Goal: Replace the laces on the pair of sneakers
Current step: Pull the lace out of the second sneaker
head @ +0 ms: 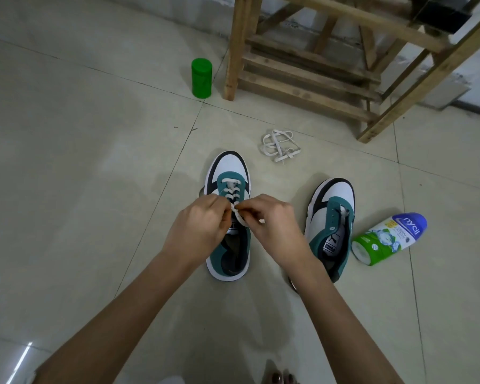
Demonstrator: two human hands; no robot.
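Observation:
Two teal, white and black sneakers stand on the tiled floor. The left sneaker (229,173) carries a white lace (232,189) through its front eyelets. Over its tongue, my left hand (198,225) and my right hand (272,223) meet, and each pinches part of that lace with curled fingers. The right sneaker (330,214) stands beside my right forearm with no lace through its eyelets. A loose white lace (279,145) lies bundled on the floor beyond the shoes.
A green canister (202,78) stands at the back, next to the leg of a wooden frame (305,67). A powder bottle (388,238) with a blue cap lies on its side right of the right sneaker. Toes (281,378) show at the bottom edge.

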